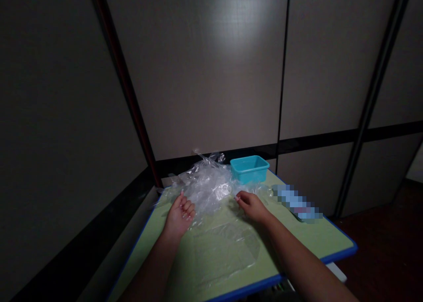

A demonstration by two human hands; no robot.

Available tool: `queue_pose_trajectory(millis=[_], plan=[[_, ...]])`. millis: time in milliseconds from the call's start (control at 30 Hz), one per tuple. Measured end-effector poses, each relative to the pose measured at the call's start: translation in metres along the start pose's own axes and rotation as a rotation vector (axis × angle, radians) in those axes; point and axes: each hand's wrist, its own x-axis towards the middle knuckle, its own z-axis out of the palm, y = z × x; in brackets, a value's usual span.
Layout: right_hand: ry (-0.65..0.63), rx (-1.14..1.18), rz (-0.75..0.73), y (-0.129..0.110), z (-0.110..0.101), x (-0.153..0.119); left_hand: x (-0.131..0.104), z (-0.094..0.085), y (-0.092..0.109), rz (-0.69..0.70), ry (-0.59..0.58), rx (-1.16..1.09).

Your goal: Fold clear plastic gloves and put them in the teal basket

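Small table, light green top (324, 240) with blue edging (251, 287), set against tall grey-beige panels (205, 81). Light dim; one soft glare high on the panel.

Left hand (180, 214): above the near left side of the crumpled heap of clear, thin plastic bags (209, 183). Fingers curled in toward the palm, thumb raised alongside the index finger. Cannot tell whether any film is caught in them.

Right hand (251, 205): to the right of the heap, back of the hand upward, thumb and fingertips drawn together in a pinch. Film this transparent is hard to make out at the tips; cannot tell whether they grip any. Some loose clear plastic (256, 188) lies just beyond the knuckles.

The heap sits at the far left part of the tabletop, loose ends sticking up against the panels. A single flat sheet of clear plastic (226, 251) lies nearer the person, spread between the two forearms, its outline faint over the green.

A turquoise, rectangular, open-topped plastic bin (249, 173) stands upright at the far edge, just right of the heap. Farther right, a long pale-blue item (297, 203) lies slantwise near the right edge; pixelated, so its nature is unreadable.
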Motion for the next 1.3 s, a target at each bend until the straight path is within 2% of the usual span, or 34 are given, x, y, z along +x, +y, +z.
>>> queue_pose_trajectory(millis=[133, 267, 500, 733, 933, 1000, 1067, 1167, 1300], plan=[[-0.099, 0.000, -0.027, -0.001, 0.004, -0.002, 0.000, 0.000, 0.001, 0.005, 0.023, 0.218], [-0.175, -0.081, -0.026, -0.001, 0.003, -0.004, 0.000, 0.002, -0.016, 0.027, 0.044, 0.521], [-0.139, -0.310, 0.116, 0.002, -0.006, -0.001, -0.003, 0.000, -0.035, 0.152, -0.007, 1.006], [-0.130, -0.345, 0.166, 0.002, -0.007, -0.001, -0.004, -0.001, -0.039, 0.263, -0.096, 1.215], [-0.096, -0.248, 0.174, 0.004, -0.006, -0.002, -0.002, -0.004, -0.037, 0.328, -0.187, 1.260], [-0.073, -0.175, 0.172, 0.006, -0.005, -0.003, -0.004, -0.003, -0.038, 0.327, -0.223, 1.213], [-0.048, -0.074, 0.157, 0.007, -0.003, -0.004, -0.004, -0.001, -0.039, 0.293, -0.196, 1.027], [0.023, 0.110, 0.136, 0.007, -0.001, -0.002, 0.000, 0.003, -0.037, 0.238, -0.082, 0.701], [0.189, 0.398, 0.138, 0.002, -0.006, 0.005, 0.005, 0.002, -0.020, 0.225, 0.004, 0.475]])
